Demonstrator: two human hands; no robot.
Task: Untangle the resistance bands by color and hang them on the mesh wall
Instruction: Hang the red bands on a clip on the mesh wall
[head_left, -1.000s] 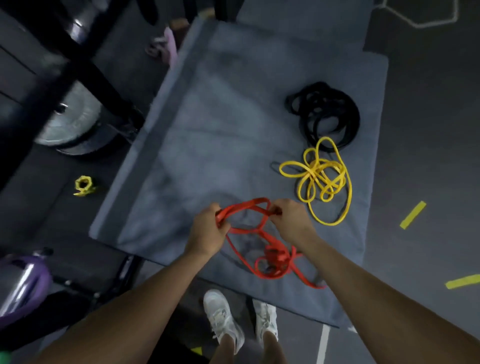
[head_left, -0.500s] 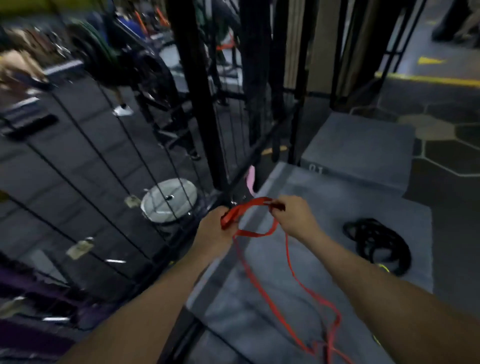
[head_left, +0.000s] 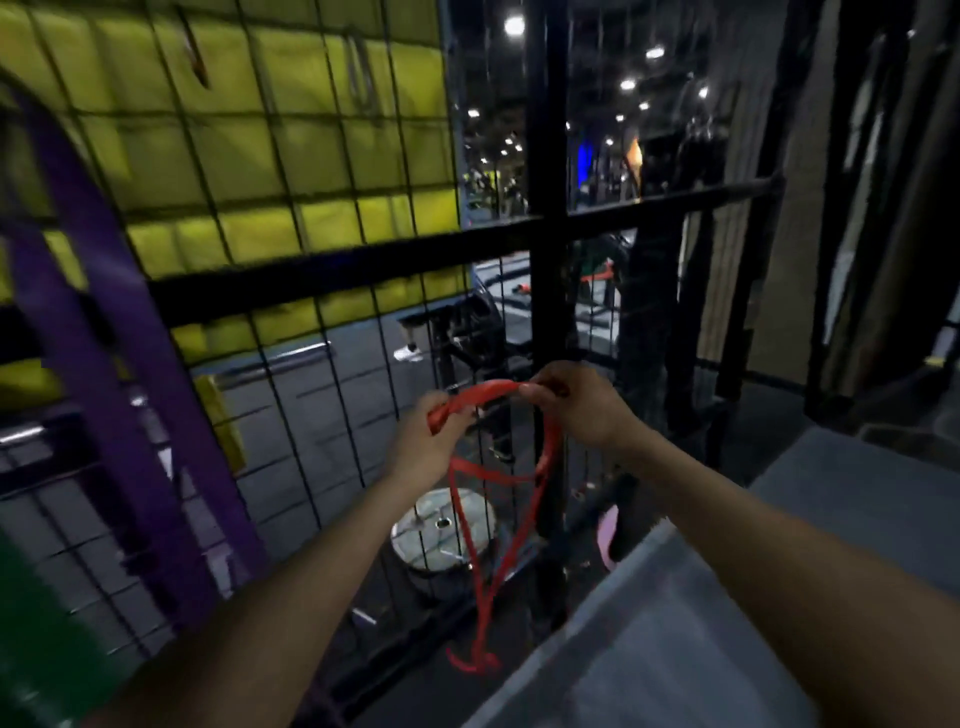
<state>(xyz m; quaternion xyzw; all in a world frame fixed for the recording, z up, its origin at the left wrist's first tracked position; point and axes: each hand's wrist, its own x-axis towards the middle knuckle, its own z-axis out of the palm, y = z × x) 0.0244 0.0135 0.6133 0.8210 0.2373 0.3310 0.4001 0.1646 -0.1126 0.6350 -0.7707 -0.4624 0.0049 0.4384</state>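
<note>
Red band (head_left: 480, 397) lifted off mat to mesh wall (head_left: 291, 332), both grips pinching its top, tangled strands dangling

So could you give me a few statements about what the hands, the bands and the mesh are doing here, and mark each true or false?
1. Both hands grip the red band. True: the left hand and right hand each hold its top.
2. The red band already hangs on the mesh wall. False: it is held in front of it.
3. A purple band is on the left. True.
4. The red band's lower part dangles below the hands. True.
5. The right hand holds a yellow band. False: it holds the red one.
</note>
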